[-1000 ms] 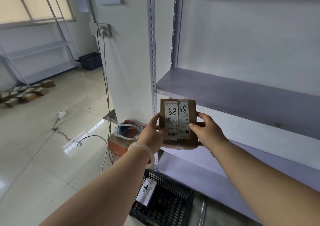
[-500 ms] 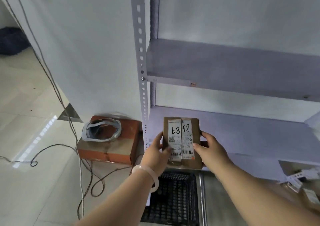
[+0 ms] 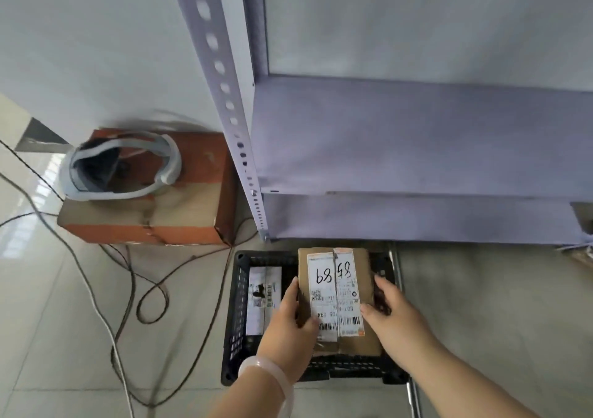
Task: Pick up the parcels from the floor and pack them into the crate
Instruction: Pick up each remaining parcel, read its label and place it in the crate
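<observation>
A brown cardboard parcel [image 3: 335, 292] with a white label marked "68 48" is held flat over the black mesh crate [image 3: 239, 308] on the floor. My left hand [image 3: 288, 324] grips its left edge, thumb on the label. My right hand [image 3: 390, 324] grips its right edge. Both hands reach down into the crate's opening. A white-labelled parcel [image 3: 264, 299] stands on edge against the crate's left wall. Whether the held parcel touches the crate's bottom is hidden.
A grey metal shelf unit [image 3: 401, 135] with a perforated post [image 3: 231, 122] stands just behind the crate. Left of it sits an orange-brown box [image 3: 179, 218] with a grey headset [image 3: 118, 167] on top. Cables [image 3: 96, 289] loop over the tiled floor at the left.
Both hands have lowered the parcel from shelf height down into the crate's opening. The view has tilted down toward the floor.
</observation>
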`<move>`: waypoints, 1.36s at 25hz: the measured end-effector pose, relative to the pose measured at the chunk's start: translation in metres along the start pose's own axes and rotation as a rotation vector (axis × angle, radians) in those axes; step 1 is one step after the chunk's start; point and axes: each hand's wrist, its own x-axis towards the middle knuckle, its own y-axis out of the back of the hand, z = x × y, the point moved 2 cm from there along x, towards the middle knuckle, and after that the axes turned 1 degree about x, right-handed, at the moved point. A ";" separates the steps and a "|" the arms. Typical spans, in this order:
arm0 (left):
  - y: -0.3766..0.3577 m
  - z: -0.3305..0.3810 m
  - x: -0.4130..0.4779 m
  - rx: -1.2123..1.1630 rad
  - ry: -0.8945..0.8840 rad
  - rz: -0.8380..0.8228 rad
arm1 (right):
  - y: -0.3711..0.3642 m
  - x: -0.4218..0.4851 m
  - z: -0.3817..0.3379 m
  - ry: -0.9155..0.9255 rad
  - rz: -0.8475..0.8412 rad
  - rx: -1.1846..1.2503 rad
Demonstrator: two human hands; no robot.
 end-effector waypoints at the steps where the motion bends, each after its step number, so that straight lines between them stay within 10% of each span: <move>1: -0.006 -0.022 0.020 0.014 0.021 -0.006 | -0.013 0.018 0.018 -0.014 -0.009 -0.006; 13: -0.042 -0.200 0.207 0.362 0.138 0.082 | -0.164 0.204 0.160 -0.173 -0.075 0.027; 34: -0.042 -0.212 0.241 0.393 0.166 0.157 | -0.195 0.238 0.155 -0.147 -0.210 0.008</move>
